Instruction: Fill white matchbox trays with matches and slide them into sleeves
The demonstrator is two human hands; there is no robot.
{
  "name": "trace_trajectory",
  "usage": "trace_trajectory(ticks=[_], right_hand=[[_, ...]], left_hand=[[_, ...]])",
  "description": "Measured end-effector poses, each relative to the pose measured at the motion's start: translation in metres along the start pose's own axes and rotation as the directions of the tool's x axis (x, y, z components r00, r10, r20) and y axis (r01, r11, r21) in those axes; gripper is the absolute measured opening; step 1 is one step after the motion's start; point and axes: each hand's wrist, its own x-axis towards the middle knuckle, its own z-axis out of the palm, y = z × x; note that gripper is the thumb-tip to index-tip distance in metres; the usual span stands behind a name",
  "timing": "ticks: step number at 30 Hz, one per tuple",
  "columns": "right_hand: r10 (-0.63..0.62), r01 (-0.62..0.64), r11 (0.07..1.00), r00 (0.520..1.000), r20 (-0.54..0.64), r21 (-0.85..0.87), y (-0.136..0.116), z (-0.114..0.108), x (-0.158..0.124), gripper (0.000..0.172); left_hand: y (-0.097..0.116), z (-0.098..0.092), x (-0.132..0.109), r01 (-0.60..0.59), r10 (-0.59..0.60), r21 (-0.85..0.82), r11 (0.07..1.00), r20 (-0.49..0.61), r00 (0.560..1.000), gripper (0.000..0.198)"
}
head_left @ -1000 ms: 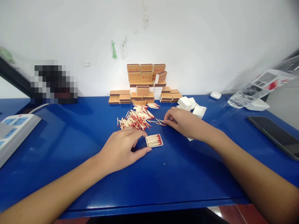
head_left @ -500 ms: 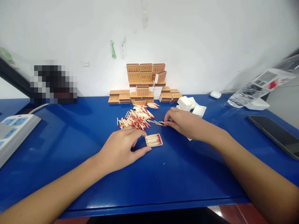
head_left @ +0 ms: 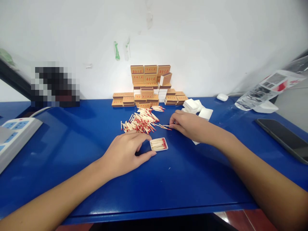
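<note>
My left hand (head_left: pixel 130 148) steadies a small white matchbox tray (head_left: pixel 158 149), its thumb and forefinger at the tray's left corners. Red-tipped matches lie side by side inside it. Behind the tray spreads a loose heap of matches (head_left: pixel 141 122). My right hand (head_left: pixel 186 124) is at the heap's right side with thumb and fingertips pinched together. A match (head_left: pixel 165 125) sticks out leftward from that pinch. A few more matches lie on the desk just left of these fingertips. How many matches the fingers hold is hidden.
Orange matchboxes (head_left: pixel 150 78) are stacked against the wall behind the heap. White paper-like pieces (head_left: pixel 191 105) lie beyond my right hand. Farther right are a phone (head_left: pixel 285 136), a plastic bottle (head_left: pixel 260 91) and a white earphone case (head_left: pixel 222 97). A power strip (head_left: pixel 16 134) sits left on the blue desk (head_left: pixel 154 189).
Almost nothing differs. My right hand's pinching fingers have shifted very slightly beside the heap, while my left hand stays at the tray.
</note>
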Motion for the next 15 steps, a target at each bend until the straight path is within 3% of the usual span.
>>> trace_trajectory(ticks=[10, 15], right_hand=[[-0.001, 0.001, 0.967, 1.0, 0.002, -0.254, -0.021, -0.002, -0.001, 0.023], [0.053, -0.048, 0.971, 0.998, 0.016, -0.234, -0.02, -0.002, 0.005, 0.014]], left_hand=[[-0.002, 0.001, 0.0, -0.016, 0.016, 0.015, 1.0, -0.001, 1.0, 0.029], [-0.001, 0.0, 0.0, -0.009, 0.009, 0.009, 1.0, 0.004, 1.0, 0.028]])
